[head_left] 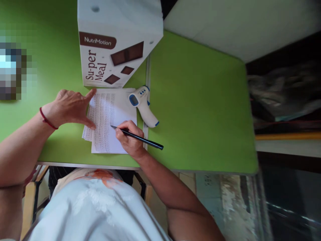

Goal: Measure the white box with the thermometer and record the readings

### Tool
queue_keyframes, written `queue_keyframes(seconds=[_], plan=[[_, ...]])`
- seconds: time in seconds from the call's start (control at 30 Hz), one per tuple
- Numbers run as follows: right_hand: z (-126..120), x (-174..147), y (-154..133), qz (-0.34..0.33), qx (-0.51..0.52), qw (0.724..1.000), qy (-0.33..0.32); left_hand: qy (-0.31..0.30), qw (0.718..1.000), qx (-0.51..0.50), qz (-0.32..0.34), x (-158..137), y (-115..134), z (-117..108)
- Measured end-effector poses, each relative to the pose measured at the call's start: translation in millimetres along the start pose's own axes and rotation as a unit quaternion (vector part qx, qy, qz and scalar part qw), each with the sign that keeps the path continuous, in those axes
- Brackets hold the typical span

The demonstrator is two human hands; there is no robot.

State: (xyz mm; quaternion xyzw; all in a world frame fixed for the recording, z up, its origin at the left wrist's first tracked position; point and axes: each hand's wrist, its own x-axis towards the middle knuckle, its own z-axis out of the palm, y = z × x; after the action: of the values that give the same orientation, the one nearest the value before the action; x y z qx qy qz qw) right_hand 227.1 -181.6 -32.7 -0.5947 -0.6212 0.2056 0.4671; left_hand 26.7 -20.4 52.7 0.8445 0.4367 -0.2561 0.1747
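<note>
A white sheet of paper [125, 107] with dense columns of small handwriting lies on the table, on top of other written sheets [87, 132] that stick out at its left. My left hand [71, 107] rests at the paper's left edge, thumb and forefinger spread apart, holding nothing. In my right hand [131, 139] is a black pen [142, 138], gripped near its point. The tip is at the paper, beside the written columns; whether it touches I cannot tell. A white and blue infrared thermometer [144, 105] overlaps the paper's upper right corner.
A white NutriMotion box [120, 23] stands just beyond the paper. The green table [200, 107] has a metal seam beside the thermometer and a near edge close to my body. A pixelated patch [11, 72] covers something at far left. A pale panel [238, 23] rises behind the table.
</note>
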Motion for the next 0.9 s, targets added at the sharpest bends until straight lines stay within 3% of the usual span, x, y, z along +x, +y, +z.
queue_keyframes(seconds=[0.13,0.37,0.47,0.53,0.63,0.73,0.8,0.9], plan=[[1.5,-0.1,0.7,-0.024,0.007,1.0,0.013,0.014,1.0,0.008,0.014,1.0,-0.4,0.4],[0.0,1.4,-0.7,0.002,-0.002,1.0,0.004,0.017,0.999,0.031,0.01,-2.9,3.2,-0.8],[-0.5,1.3,-2.2,0.012,0.011,0.999,0.034,0.062,0.996,0.054,0.021,-16.4,12.8,-4.5],[-0.3,0.9,-3.4,0.04,0.011,0.998,0.046,0.094,0.99,0.075,0.073,-28.7,23.5,-7.2],[1.1,0.3,-5.0,0.075,0.011,0.996,0.05,0.059,0.97,0.095,0.215,-46.5,44.7,-5.6],[3.0,-0.5,-5.4,0.073,0.003,0.995,0.065,0.055,0.933,0.1,0.34,-59.4,66.1,11.6],[3.7,-1.2,-5.2,0.058,-0.003,0.996,0.072,0.083,0.917,0.109,0.373,-65.6,77.2,31.9],[3.0,-1.8,-4.5,0.045,-0.014,0.997,0.068,0.165,0.912,0.132,0.352,-73.4,87.4,66.5]])
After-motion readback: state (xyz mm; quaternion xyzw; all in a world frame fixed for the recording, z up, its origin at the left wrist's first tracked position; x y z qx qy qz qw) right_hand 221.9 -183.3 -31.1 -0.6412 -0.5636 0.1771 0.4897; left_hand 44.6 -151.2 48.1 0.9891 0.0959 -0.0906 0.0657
